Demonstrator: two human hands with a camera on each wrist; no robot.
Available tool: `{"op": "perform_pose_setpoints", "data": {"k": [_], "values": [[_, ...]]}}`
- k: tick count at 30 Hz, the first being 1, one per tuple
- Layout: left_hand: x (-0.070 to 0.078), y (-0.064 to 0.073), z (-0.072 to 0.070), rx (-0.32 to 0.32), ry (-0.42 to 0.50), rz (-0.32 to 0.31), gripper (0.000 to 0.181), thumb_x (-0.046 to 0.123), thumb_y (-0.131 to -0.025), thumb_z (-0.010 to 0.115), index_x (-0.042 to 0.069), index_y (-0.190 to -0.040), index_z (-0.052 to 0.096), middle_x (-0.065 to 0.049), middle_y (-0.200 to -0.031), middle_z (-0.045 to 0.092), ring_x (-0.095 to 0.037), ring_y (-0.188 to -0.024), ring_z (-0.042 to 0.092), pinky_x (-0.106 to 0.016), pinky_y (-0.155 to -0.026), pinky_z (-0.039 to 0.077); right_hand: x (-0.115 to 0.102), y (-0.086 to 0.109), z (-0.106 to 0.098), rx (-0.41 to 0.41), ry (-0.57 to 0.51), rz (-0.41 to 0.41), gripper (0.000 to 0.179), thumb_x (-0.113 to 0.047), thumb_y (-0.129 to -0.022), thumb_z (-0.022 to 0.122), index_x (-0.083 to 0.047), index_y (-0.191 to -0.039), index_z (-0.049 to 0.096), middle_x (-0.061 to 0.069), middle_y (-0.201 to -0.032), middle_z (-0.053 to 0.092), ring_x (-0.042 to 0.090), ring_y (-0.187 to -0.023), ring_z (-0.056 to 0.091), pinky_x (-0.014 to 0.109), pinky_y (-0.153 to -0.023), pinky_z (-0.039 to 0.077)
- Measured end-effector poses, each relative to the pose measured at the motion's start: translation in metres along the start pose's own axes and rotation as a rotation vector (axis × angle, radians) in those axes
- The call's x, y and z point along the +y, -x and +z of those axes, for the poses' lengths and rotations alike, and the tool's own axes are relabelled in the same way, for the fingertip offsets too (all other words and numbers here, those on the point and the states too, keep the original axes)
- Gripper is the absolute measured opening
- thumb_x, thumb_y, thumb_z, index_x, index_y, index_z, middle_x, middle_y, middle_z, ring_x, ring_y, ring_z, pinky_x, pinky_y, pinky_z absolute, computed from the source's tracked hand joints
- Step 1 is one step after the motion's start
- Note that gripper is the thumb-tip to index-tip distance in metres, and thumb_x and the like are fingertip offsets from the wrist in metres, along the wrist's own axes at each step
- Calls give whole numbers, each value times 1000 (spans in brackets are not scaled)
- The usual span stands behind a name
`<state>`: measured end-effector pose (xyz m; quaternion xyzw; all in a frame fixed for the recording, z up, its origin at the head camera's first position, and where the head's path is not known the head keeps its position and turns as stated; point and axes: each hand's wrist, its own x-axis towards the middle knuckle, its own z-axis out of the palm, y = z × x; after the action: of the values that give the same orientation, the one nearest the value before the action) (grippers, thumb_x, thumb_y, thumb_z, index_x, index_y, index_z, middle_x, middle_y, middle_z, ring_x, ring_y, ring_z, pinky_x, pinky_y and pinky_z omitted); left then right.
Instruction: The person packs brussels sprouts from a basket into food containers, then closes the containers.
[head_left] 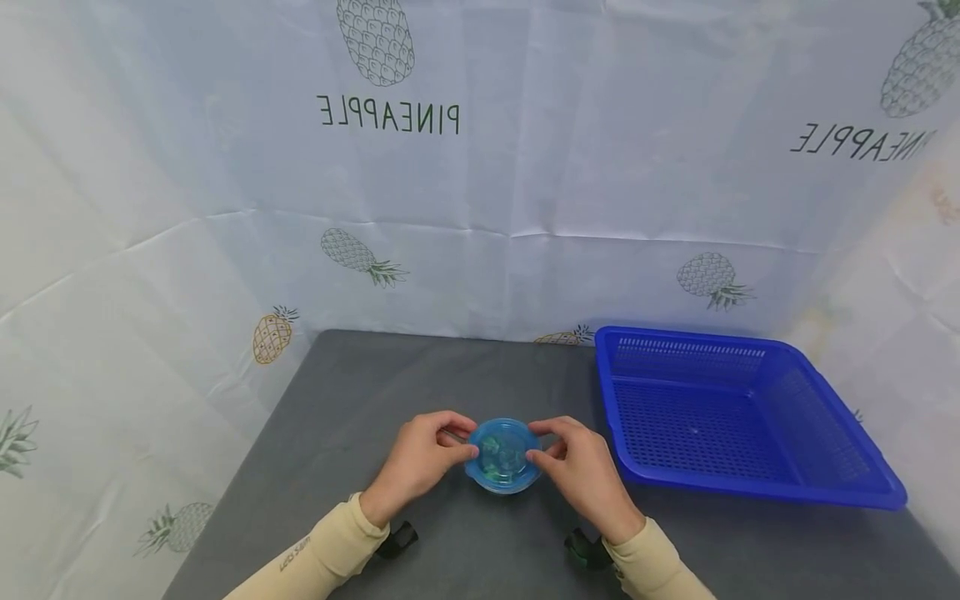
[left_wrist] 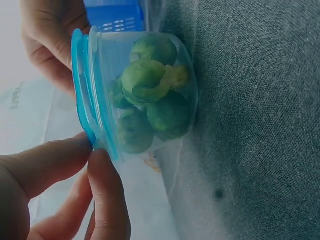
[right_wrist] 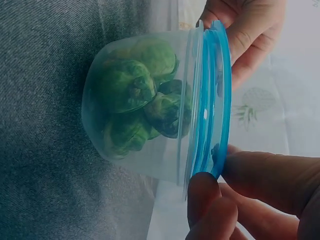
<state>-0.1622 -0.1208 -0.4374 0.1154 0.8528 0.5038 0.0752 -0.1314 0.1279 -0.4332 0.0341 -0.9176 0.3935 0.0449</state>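
Observation:
A clear round plastic container [right_wrist: 167,167] stands upright on the grey cloth, with several Brussels sprouts [left_wrist: 145,80] showing through its wall. Its blue lid [head_left: 504,454] sits over the top. In the right wrist view, a narrow gap shows between parts of the lid's edge and the container's rim. My left hand [head_left: 420,458] pinches the lid's left edge between thumb and forefinger. On the opposite side, my right hand [head_left: 581,462] pinches the lid's edge, thumb on top and a fingertip [right_wrist: 202,187] underneath.
A large blue plastic basket [head_left: 765,492] with perforated sides stands at the right of the grey-covered table [head_left: 360,375]. White cloth printed with pineapples [head_left: 555,192] hangs behind and along both sides. Dark wrist straps [head_left: 397,542] show below the hands.

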Motion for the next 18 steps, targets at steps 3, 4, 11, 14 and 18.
{"op": "perform_pose_setpoints", "data": {"k": [3,4,11,14,18], "values": [[-1,-1,2,2,16,-7,25,19,-93,88,14,-116,80,-3,-109,79,-13,-88,75,-31,-76,64,2,0,0,1,0,6,33,-11,-90,88,-15,-122,80,1,-111,76,3,-73,64,21,-60,53],[-2,-2,3,3,20,-12,26,19,-92,88,14,-116,80,-3,-109,79,-13,-88,75,-31,-76,65,3,0,0,0,-1,7,33,-11,-91,88,-15,-122,80,1,-112,76,3,-74,64,21,-59,53],[-8,-7,5,-62,137,-91,35,18,-93,87,7,-123,76,-8,-110,76,-17,-80,74,-40,-76,69,10,-2,1,-10,-6,52,30,-18,-96,84,-14,-125,79,2,-110,77,6,-76,62,22,-60,52],[-11,-10,5,-106,228,-142,39,18,-95,85,2,-128,72,-12,-110,76,-18,-78,74,-40,-77,70,13,-3,3,-48,-68,91,28,-21,-101,79,-13,-127,78,2,-109,78,9,-74,64,24,-60,54],[-14,-12,3,-154,299,-194,43,20,-97,82,-2,-132,70,-14,-111,76,-18,-81,75,-38,-79,71,18,-5,5,-112,-192,140,29,-21,-105,73,-7,-130,77,4,-106,78,15,-69,68,27,-60,58]]}}
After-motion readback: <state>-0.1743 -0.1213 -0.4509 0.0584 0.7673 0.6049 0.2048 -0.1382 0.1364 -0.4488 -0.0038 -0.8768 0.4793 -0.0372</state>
